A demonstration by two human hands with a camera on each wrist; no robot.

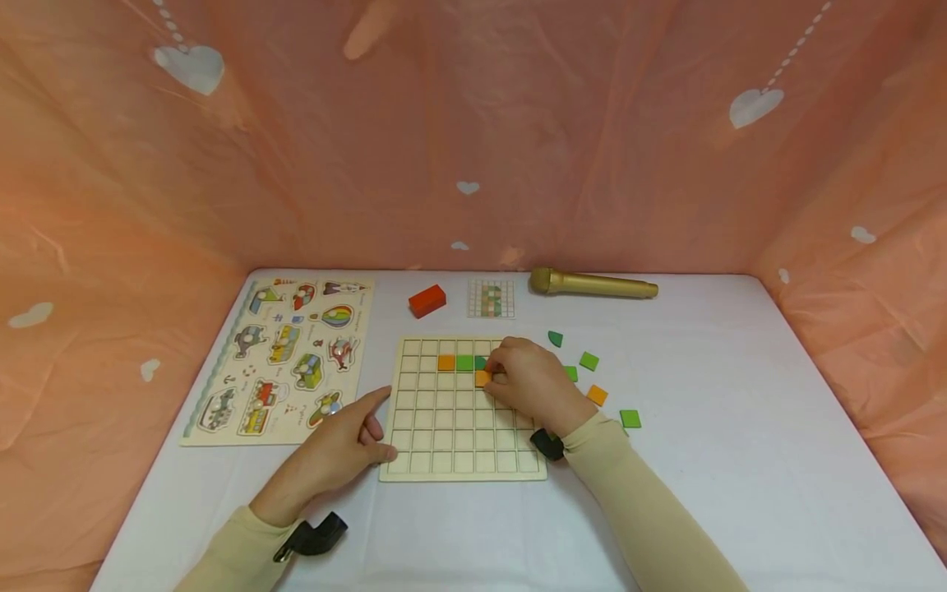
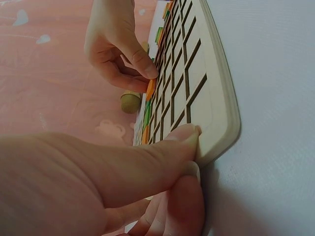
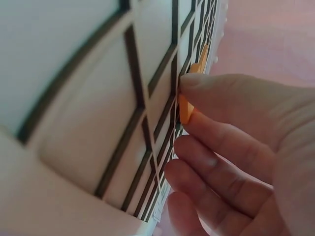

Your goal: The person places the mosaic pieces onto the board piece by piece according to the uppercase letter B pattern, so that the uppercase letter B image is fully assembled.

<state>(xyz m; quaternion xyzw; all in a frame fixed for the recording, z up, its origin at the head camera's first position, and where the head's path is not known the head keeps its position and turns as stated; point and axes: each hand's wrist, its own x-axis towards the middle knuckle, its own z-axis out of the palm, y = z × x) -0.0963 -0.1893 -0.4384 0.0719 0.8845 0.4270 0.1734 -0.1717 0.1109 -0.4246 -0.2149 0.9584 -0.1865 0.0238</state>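
Observation:
A pale wooden grid board (image 1: 436, 440) lies on the table. My left hand (image 1: 344, 444) is at its left edge, with index finger and thumb straight and spread apart along the border. In the left wrist view the thumb (image 2: 147, 167) presses the board's rim near a corner. Over the upper grid, my right hand (image 1: 536, 382) pinches an orange square tile (image 3: 185, 108) between thumb and index finger, right at a cell. In the row above sit another orange tile (image 1: 447, 363), a light green tile (image 1: 464, 363) and a dark green piece (image 1: 480, 362), partly hidden by the fingers.
Several loose tiles lie right of the board, among them a green square (image 1: 630, 418), an orange square (image 1: 597, 395) and a dark green rounded piece (image 1: 556, 339). Behind are a red block (image 1: 427, 301), a pattern card (image 1: 491, 298) and a gold microphone (image 1: 599, 284). A picture puzzle (image 1: 296, 386) lies left.

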